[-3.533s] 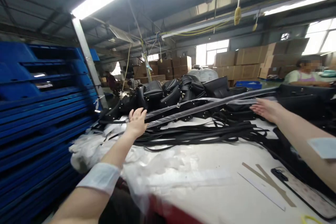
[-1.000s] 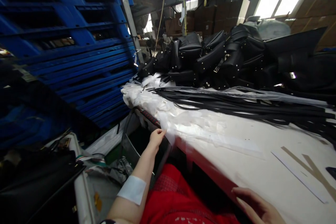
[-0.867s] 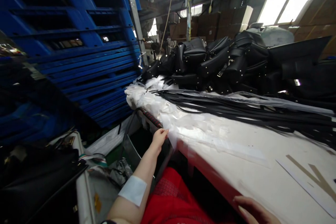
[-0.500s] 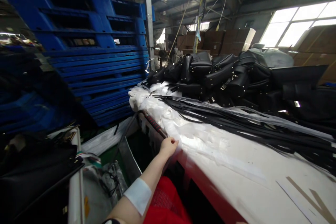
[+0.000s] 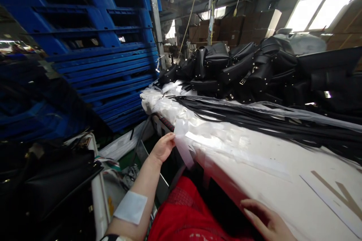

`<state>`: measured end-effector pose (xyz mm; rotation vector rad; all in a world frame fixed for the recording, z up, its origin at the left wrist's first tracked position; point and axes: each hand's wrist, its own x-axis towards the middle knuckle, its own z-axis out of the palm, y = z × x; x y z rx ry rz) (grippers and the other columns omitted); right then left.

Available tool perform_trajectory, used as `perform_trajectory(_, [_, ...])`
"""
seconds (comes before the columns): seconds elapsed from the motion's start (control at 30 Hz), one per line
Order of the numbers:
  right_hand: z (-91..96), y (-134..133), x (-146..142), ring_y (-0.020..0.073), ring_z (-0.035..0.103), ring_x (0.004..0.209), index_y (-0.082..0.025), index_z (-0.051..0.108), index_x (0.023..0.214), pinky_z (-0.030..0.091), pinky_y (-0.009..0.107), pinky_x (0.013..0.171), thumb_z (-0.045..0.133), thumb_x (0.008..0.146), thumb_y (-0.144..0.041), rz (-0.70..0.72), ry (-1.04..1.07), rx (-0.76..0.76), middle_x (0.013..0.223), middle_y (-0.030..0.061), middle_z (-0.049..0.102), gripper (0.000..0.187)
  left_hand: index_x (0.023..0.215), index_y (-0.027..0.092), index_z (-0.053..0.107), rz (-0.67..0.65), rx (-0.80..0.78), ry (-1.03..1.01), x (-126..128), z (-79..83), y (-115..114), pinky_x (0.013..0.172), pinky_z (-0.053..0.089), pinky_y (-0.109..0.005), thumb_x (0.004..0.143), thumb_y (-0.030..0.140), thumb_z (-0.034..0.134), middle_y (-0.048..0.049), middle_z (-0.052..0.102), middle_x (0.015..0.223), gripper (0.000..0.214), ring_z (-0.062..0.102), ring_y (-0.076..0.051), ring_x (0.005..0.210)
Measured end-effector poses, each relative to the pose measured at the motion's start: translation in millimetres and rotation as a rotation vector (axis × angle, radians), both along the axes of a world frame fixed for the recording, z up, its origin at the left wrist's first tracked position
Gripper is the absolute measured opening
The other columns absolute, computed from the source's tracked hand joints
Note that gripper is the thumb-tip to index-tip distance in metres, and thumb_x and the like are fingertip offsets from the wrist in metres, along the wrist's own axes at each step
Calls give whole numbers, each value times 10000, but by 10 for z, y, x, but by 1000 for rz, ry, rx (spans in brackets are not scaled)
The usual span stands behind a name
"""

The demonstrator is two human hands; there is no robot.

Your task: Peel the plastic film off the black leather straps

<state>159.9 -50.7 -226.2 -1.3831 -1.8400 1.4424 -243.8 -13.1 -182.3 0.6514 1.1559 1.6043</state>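
My left hand (image 5: pixel 163 147) is closed on the end of a clear plastic sleeve (image 5: pixel 183 144) at the near left edge of the white table (image 5: pixel 268 180), and the sleeve hangs over that edge. My right hand (image 5: pixel 267 221) lies low at the table's front edge with its fingers stretched out, holding nothing. More clear plastic sleeves (image 5: pixel 169 109) are heaped along the table's left side. A long bundle of black straps (image 5: pixel 254 118) runs across the table behind them.
Black leather bags (image 5: pixel 240 71) are piled at the table's back. Stacked blue pallets (image 5: pixel 85 56) stand on the left. A bin with dark goods (image 5: pixel 56 184) sits at lower left. Brown and white paper strips (image 5: pixel 336 196) lie on the table's right. Cardboard boxes (image 5: pixel 243 26) stand far back.
My left hand has pulled the plastic sleeve's end off the heap and down over the table edge. My right hand has come back into view at the front edge. The view tilted slightly down.
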Motion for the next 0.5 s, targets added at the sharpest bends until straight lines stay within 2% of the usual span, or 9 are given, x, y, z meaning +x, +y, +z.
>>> perform_trajectory(0.13, [202,87,-346,272,677,1019,-207,746,989,525,349,944,603,848,-505,135,55,88,1061,103,737,359,727,136,642,-105,-33,-27,278,28,-132,693,494,-275,625,300,782,-22,647,715,239,599,-138,670])
perform_trajectory(0.23, [348,130,-598,253,674,996,-192,717,995,522,351,924,586,876,-441,219,102,106,1047,100,725,305,687,133,644,-90,-60,23,334,17,-183,652,463,-256,617,264,789,-5,626,659,208,568,-125,623])
perform_trajectory(0.37, [433,180,-796,240,669,973,-193,699,999,513,351,906,576,891,-388,313,112,123,1034,87,719,254,603,143,631,79,-79,124,45,15,-213,606,391,-207,592,172,769,38,590,577,142,511,-87,574])
perform_trajectory(0.43, [417,233,-881,238,667,966,-196,698,997,510,346,896,576,892,-385,351,128,114,1024,81,721,248,581,147,622,146,-95,144,-146,11,-235,588,376,-203,576,155,746,51,573,551,124,493,-80,552])
perform_trajectory(0.5, [349,336,-1015,239,665,962,-198,700,996,505,341,885,587,886,-396,396,160,93,1014,75,725,254,575,146,617,153,-118,134,-274,-12,-257,578,389,-219,577,188,722,42,571,542,114,497,-91,537])
